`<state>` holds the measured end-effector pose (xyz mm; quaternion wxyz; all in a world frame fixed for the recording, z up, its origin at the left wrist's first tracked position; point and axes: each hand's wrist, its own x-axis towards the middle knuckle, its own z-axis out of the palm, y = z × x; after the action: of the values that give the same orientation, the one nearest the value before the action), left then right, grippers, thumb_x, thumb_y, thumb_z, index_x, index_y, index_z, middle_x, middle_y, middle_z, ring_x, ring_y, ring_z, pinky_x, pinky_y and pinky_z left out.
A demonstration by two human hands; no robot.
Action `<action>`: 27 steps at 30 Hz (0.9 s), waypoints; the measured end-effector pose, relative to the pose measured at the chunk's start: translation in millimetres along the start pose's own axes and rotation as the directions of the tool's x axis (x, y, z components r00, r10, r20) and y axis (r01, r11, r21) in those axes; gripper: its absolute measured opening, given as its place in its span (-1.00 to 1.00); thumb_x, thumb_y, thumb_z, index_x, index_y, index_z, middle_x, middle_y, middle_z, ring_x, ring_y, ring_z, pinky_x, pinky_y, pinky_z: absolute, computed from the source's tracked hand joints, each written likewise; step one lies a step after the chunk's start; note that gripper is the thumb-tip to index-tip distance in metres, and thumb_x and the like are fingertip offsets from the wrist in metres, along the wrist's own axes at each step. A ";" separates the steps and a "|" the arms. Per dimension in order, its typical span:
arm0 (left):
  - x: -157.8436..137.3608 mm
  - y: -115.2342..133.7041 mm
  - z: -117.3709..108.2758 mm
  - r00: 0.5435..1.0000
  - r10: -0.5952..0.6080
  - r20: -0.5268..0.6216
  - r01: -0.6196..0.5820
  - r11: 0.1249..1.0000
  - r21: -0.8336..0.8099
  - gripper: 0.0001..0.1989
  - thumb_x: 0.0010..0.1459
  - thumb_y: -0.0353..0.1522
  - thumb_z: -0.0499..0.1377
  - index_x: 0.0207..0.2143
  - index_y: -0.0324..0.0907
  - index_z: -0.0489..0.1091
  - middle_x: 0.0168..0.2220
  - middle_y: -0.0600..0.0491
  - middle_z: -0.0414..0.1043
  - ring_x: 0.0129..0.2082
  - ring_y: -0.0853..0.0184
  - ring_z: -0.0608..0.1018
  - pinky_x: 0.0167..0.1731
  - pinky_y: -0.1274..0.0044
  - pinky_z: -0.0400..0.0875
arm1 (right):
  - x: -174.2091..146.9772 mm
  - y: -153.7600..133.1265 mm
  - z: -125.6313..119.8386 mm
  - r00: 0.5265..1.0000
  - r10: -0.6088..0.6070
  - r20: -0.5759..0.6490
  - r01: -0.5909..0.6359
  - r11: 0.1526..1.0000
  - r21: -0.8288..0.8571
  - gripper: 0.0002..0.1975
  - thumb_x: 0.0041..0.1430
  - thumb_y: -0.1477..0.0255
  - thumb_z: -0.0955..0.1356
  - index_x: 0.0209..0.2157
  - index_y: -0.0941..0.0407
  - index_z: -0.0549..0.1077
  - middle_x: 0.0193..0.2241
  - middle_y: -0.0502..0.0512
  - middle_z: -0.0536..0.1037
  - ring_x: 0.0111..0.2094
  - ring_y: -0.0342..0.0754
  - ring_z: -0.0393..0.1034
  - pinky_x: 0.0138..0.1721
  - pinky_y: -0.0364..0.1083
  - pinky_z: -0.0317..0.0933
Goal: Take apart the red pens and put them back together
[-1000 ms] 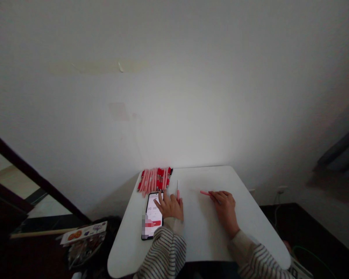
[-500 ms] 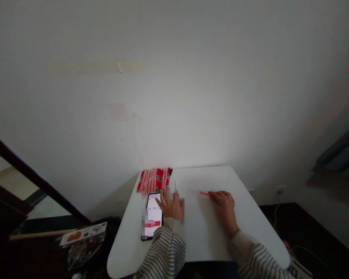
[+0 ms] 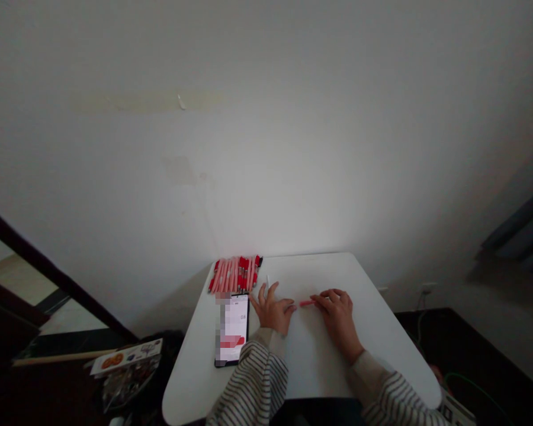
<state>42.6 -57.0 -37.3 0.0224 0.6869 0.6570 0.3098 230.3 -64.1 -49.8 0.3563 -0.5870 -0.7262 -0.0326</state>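
The right hand (image 3: pixel 339 319) pinches a pink piece (image 3: pixel 307 303) over the surface (image 3: pixel 306 367); the left hand (image 3: pixel 274 312), beside a phone (image 3: pixel 237 325), angles thumb and forefinger toward it, any grip unclear.

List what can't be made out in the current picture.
Head view, throughout:
Phone screen: left part covered by pixelation.
Pink stick: right end hidden by the right hand.
White stick: lower end hidden by the left hand.
Left hand's grip: too small to tell whether it holds anything.
Red and pink sticks: too small and packed to count.
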 end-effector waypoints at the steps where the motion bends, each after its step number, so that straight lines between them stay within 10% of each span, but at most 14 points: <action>1: -0.2 -0.3 0.0 1.000 -0.001 0.006 0.001 1.000 -0.003 -0.88 -0.10 -0.21 0.31 -0.41 0.22 0.54 0.14 0.19 0.30 0.24 -0.02 0.11 0.15 -0.16 -0.35 | 0.1 -1.0 -0.7 1.000 -0.008 0.005 0.008 1.000 -0.005 -0.76 0.20 0.35 0.26 -0.18 -0.12 0.53 -0.25 0.07 0.50 -0.08 0.06 0.21 0.02 0.11 0.00; 17: -0.2 4.4 -6.5 0.996 -0.032 0.084 0.036 0.998 -0.045 -0.93 -0.05 -0.22 0.27 -0.44 0.19 0.55 0.13 0.17 0.31 0.24 0.00 0.10 0.14 -0.16 -0.44 | 1.0 -1.2 0.3 0.998 -0.023 0.061 0.023 1.000 0.006 -0.75 0.21 0.34 0.26 -0.14 -0.19 0.50 -0.23 0.06 0.49 -0.08 0.05 0.21 0.03 0.14 0.01; 27: -2.4 -0.3 -1.8 0.992 -0.110 -0.055 0.109 0.994 -0.022 -0.95 -0.03 -0.29 0.25 -0.50 0.03 0.53 0.05 0.14 0.39 0.18 0.09 0.20 0.17 -0.10 -0.26 | -1.2 9.2 6.9 0.992 0.124 0.001 -0.124 0.988 0.088 -0.74 0.20 0.29 0.24 -0.19 -0.10 0.54 -0.22 0.10 0.46 -0.12 0.07 0.22 -0.06 0.09 0.11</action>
<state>41.7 -59.9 -37.0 0.0275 0.6405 0.6912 0.3335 235.1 -59.1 -59.0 0.3851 -0.6147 -0.6880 0.0203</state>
